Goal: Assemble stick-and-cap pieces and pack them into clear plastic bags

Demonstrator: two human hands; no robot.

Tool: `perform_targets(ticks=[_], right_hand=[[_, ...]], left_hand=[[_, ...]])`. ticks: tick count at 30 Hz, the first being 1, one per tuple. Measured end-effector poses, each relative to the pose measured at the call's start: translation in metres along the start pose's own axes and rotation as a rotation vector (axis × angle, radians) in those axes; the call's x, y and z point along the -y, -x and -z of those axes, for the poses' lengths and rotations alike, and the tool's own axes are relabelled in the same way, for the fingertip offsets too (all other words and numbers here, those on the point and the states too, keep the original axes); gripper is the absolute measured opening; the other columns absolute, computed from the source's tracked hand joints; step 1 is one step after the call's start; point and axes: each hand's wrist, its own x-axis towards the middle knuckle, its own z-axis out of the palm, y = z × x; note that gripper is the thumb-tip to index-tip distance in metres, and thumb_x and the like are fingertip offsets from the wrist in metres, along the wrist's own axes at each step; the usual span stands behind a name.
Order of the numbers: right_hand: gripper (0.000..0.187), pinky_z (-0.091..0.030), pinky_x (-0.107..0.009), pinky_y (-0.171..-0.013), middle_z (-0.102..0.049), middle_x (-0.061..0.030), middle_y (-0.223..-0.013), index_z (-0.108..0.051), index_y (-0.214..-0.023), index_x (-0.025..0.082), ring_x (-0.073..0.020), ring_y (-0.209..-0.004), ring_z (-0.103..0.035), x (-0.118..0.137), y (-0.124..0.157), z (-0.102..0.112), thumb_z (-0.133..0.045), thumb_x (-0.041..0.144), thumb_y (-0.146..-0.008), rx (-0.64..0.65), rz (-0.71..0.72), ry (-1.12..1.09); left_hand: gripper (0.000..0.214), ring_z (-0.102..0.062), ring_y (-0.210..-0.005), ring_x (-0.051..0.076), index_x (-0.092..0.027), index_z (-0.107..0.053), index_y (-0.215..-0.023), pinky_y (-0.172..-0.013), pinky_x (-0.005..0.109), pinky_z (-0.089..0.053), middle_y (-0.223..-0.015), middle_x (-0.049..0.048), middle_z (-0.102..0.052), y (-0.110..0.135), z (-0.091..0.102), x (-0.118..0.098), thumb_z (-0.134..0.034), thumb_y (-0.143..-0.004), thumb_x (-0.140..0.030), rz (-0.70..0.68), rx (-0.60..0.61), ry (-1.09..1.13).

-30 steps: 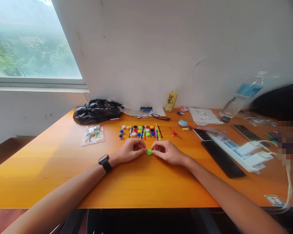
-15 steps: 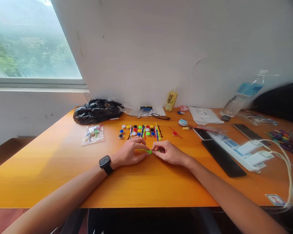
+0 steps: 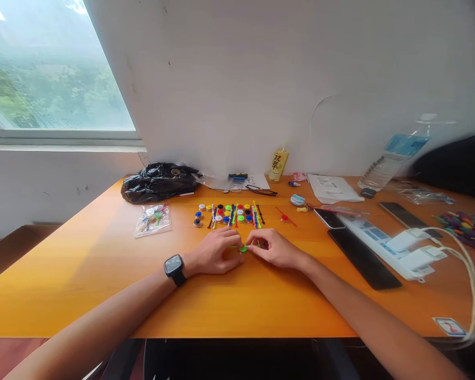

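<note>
Right hand (image 3: 275, 248) pinched on green piece (image 3: 243, 249); left hand (image 3: 212, 251) grip: can't tell; red piece (image 3: 285, 217) looks assembled; discs (image 3: 227, 214) and sticks (image 3: 255, 214) unjoined.

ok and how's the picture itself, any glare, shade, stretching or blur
In the head view, the window is bright and hazy, soft shade crosses the left of the table, the bottle at right looks stretched, and the green piece is too small for fine detail.

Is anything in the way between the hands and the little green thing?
No, nothing visible is: the right hand pinches the green piece, and the left hand is close beside it, its exact contact hidden. The coloured discs lie farther back.
</note>
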Motion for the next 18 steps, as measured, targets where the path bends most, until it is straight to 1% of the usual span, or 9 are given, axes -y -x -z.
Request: perform_targets(ticks=[4, 6, 8, 9, 11, 12, 13, 14, 18], right_hand=[[0.032, -0.038, -0.028, -0.057, -0.073, -0.0061, -0.102, -0.072, -0.107, 0.021, -0.0122, -0.058, -0.046, 0.007, 0.0, 0.014, -0.065, 0.05, -0.097, -0.254, -0.033, 0.03], [0.039, -0.034, -0.028, -0.051, -0.074, -0.0066, -0.106, -0.072, -0.112, 0.021, -0.0108, -0.053, -0.041, 0.011, 0.001, 0.02, -0.063, 0.056, -0.097, -0.322, -0.089, -0.003], [0.045, -0.029, -0.028, -0.047, -0.073, -0.0047, -0.095, -0.07, -0.117, 0.022, -0.0099, -0.049, -0.037, 0.016, 0.001, 0.023, -0.065, 0.061, -0.095, -0.276, -0.172, -0.106], [0.048, -0.026, -0.027, -0.045, -0.07, -0.0019, -0.081, -0.07, -0.118, 0.022, -0.0098, -0.046, -0.034, 0.019, 0.002, 0.025, -0.064, 0.063, -0.094, -0.219, -0.225, -0.193], [0.051, -0.019, -0.025, -0.042, -0.047, 0.0064, -0.054, -0.071, -0.113, 0.021, -0.0096, -0.042, -0.023, 0.024, 0.002, 0.028, -0.062, 0.067, -0.094, -0.131, -0.318, -0.407], [0.05, -0.016, -0.024, -0.041, -0.034, 0.0095, -0.048, -0.072, -0.109, 0.02, -0.0095, -0.041, -0.018, 0.026, 0.003, 0.03, -0.06, 0.067, -0.095, -0.121, -0.345, -0.512], [0.049, -0.014, -0.024, -0.04, -0.026, 0.011, -0.046, -0.072, -0.104, 0.02, -0.0093, -0.041, -0.015, 0.026, 0.003, 0.033, -0.059, 0.067, -0.096, -0.135, -0.355, -0.597], [0.048, -0.014, -0.024, -0.04, -0.022, 0.0115, -0.046, -0.072, -0.099, 0.02, -0.009, -0.041, -0.012, 0.025, 0.003, 0.035, -0.059, 0.066, -0.096, -0.171, -0.353, -0.653], [0.043, -0.016, -0.023, -0.04, -0.028, 0.0098, -0.048, -0.071, -0.089, 0.019, -0.0085, -0.043, -0.016, 0.016, 0.0, 0.038, -0.066, 0.062, -0.093, -0.287, -0.34, -0.644]], left_hand=[[0.034, -0.062, -0.107, 0.026, -0.023, -0.06, -0.122, -0.093, 0.039, -0.05, -0.119, 0.0104, -0.068, 0.004, 0.006, -0.002, -0.063, -0.1, -0.048, 0.089, -0.118, 0.104], [0.037, -0.061, -0.108, 0.025, -0.024, -0.055, -0.13, -0.096, 0.04, -0.05, -0.125, 0.0108, -0.066, 0.006, 0.008, -0.002, -0.06, -0.102, -0.048, 0.151, -0.189, 0.147], [0.035, -0.06, -0.108, 0.025, -0.023, -0.053, -0.132, -0.097, 0.04, -0.05, -0.125, 0.0107, -0.065, 0.008, 0.008, 0.0, -0.056, -0.105, -0.046, 0.188, -0.249, 0.16], [0.033, -0.059, -0.107, 0.024, -0.023, -0.053, -0.132, -0.098, 0.04, -0.049, -0.124, 0.0106, -0.064, 0.008, 0.007, 0.001, -0.054, -0.106, -0.045, 0.201, -0.279, 0.16], [0.03, -0.058, -0.107, 0.023, -0.023, -0.053, -0.132, -0.099, 0.04, -0.048, -0.124, 0.0105, -0.064, 0.008, 0.006, 0.003, -0.051, -0.108, -0.042, 0.224, -0.336, 0.164], [0.029, -0.058, -0.107, 0.023, -0.022, -0.054, -0.131, -0.1, 0.039, -0.048, -0.124, 0.0104, -0.064, 0.008, 0.005, 0.004, -0.05, -0.109, -0.041, 0.232, -0.359, 0.168], [0.028, -0.058, -0.107, 0.023, -0.022, -0.054, -0.131, -0.099, 0.039, -0.048, -0.123, 0.0102, -0.064, 0.008, 0.005, 0.004, -0.049, -0.109, -0.04, 0.238, -0.374, 0.172], [0.028, -0.058, -0.106, 0.022, -0.022, -0.055, -0.13, -0.099, 0.039, -0.048, -0.123, 0.01, -0.064, 0.007, 0.004, 0.005, -0.049, -0.11, -0.04, 0.239, -0.381, 0.174], [0.026, -0.058, -0.108, 0.023, -0.022, -0.057, -0.128, -0.099, 0.039, -0.047, -0.122, 0.0093, -0.065, 0.005, 0.004, 0.006, -0.048, -0.11, -0.039, 0.227, -0.371, 0.148]])
